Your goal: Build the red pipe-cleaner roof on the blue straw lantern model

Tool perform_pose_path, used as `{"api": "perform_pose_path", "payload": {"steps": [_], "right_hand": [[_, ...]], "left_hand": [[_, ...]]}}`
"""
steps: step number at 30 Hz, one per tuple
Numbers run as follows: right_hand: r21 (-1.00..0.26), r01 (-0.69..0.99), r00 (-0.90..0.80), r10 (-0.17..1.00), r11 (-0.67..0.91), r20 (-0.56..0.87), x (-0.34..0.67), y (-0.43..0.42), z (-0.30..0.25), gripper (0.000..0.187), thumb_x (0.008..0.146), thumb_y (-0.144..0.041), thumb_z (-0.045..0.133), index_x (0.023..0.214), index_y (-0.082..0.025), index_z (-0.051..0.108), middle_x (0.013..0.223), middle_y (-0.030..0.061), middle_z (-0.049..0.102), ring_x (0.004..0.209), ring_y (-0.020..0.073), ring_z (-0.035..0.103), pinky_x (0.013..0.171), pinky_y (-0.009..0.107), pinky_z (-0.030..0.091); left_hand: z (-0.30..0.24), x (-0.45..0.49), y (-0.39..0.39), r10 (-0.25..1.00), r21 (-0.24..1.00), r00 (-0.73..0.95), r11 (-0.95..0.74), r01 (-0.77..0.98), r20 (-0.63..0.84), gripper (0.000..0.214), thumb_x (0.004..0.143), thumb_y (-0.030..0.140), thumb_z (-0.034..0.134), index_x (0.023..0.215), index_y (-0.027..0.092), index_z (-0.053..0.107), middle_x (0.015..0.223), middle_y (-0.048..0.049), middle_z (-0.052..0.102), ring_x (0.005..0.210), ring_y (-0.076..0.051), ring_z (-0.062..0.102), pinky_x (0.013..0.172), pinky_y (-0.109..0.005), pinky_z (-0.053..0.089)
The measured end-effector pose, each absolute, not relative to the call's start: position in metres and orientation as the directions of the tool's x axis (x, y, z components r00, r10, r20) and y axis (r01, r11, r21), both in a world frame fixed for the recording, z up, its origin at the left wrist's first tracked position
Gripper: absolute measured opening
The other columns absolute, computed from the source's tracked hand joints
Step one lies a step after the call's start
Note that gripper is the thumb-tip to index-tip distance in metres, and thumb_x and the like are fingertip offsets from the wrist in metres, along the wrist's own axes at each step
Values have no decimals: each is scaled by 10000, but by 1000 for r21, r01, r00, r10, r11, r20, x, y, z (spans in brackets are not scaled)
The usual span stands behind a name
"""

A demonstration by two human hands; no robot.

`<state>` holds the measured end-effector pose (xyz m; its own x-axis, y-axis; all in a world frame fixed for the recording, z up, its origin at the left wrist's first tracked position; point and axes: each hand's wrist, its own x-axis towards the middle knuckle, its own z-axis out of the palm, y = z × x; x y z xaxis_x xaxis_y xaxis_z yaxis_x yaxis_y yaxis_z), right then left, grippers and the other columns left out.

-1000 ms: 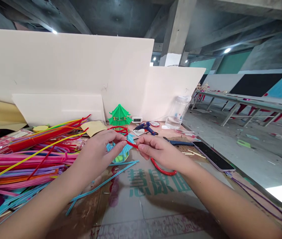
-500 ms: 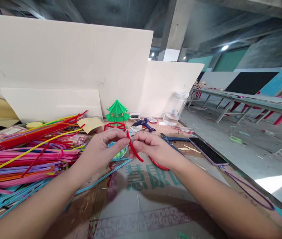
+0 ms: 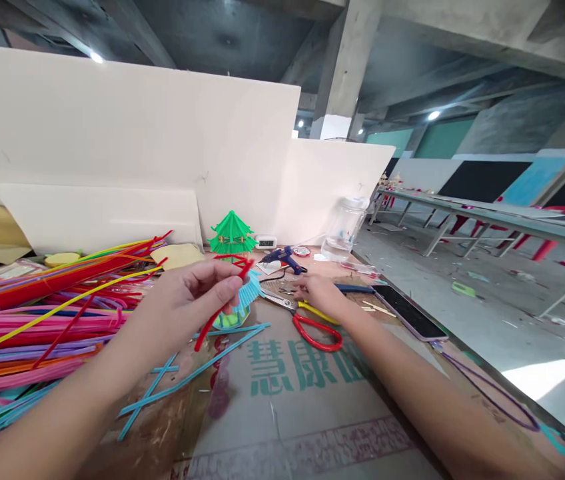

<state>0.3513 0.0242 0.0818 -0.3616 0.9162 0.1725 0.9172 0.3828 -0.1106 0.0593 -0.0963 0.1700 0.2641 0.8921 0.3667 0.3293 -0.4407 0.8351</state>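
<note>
My left hand [image 3: 202,293] pinches a short red pipe cleaner [image 3: 207,331], its upper end bent above my fingertips. My right hand [image 3: 318,295] is low over the table, fingers apart and slightly bent, covering part of a blue-handled tool [image 3: 355,289]. Just in front of it lie scissors [image 3: 317,341] with red and yellow handles, blades pointing left. Behind my left hand sit a light-blue fringed piece [image 3: 248,293] and a red pipe-cleaner frame, partly hidden. A green pipe-cleaner roof [image 3: 232,232] stands farther back.
Bundled coloured pipe cleaners [image 3: 42,317] cover the left side. Loose blue strips [image 3: 197,367] lie in front. Toward the back are a glue gun [image 3: 285,259], small clock [image 3: 266,243] and plastic jar [image 3: 345,230]. A phone [image 3: 409,312] lies by the right edge; a white board [image 3: 137,140] stands behind.
My hands have parted. The left keeps the red pipe cleaner and has moved slightly left; the right has let go and reached over by the scissors and blue-handled tool. The view has tilted slightly up.
</note>
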Motion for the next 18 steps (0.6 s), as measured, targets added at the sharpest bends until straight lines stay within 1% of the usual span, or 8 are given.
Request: {"api": "perform_pose_path", "payload": {"steps": [2,6,9,13,14,15,16,18], "right_hand": [[-88,909,-391,905,408,167,350,28,73,139,868,-221,638,875,-141,751,946,130,731,962,244,655,820,278,441],[-75,913,-384,906,402,181,347,33,65,162,890,-184,592,827,-109,722,934,168,719,949,245,652,853,289,429],[-109,941,-286,923,322,256,346,33,69,251,962,-183,454,931,-91,686,922,178,709,872,243,655,807,309,437],[-199,947,-151,896,253,417,346,16,104,438,1050,-271,185,1150,-76,565,946,157,683,848,230,636,754,313,446],[-216,939,-148,880,269,452,345,7,116,458,1056,-297,154,1186,-83,537,969,149,675,872,222,630,760,307,449],[-233,920,-167,854,314,492,343,-4,128,442,1059,-341,175,1205,-106,521,990,130,670,895,210,626,772,296,454],[-269,862,-207,783,430,586,339,-16,139,409,1054,-369,239,1223,-121,517,1020,122,664,922,211,621,788,299,459],[-226,748,-315,633,624,707,330,-42,155,375,1042,-371,325,1303,-164,496,1093,112,649,976,214,613,815,313,468]], "left_hand": [[171,61,-99,894,840,274,-433,327,354,283,876,485,596,856,216,683,659,26,655,578,-125,592,524,-214,474],[172,62,-103,886,807,281,-456,376,370,313,906,464,548,765,212,670,579,33,590,537,-117,536,513,-215,447],[170,59,-103,888,778,256,-459,428,383,333,903,499,542,808,212,682,612,25,602,541,-120,516,480,-213,407],[167,56,-101,870,699,210,-484,527,446,358,882,540,564,882,219,723,754,-2,698,625,-144,578,518,-225,433],[167,56,-100,864,678,193,-487,550,465,358,875,544,574,888,225,735,765,-2,709,630,-147,582,526,-229,439],[168,56,-100,858,662,179,-489,568,481,354,868,547,583,894,233,745,761,1,714,625,-148,581,530,-232,442],[168,57,-101,854,651,168,-490,580,492,348,864,547,591,901,241,753,757,4,717,619,-148,579,532,-233,442],[169,57,-101,853,647,163,-488,586,496,344,857,547,603,912,246,761,764,7,726,613,-148,581,537,-236,445]]}}
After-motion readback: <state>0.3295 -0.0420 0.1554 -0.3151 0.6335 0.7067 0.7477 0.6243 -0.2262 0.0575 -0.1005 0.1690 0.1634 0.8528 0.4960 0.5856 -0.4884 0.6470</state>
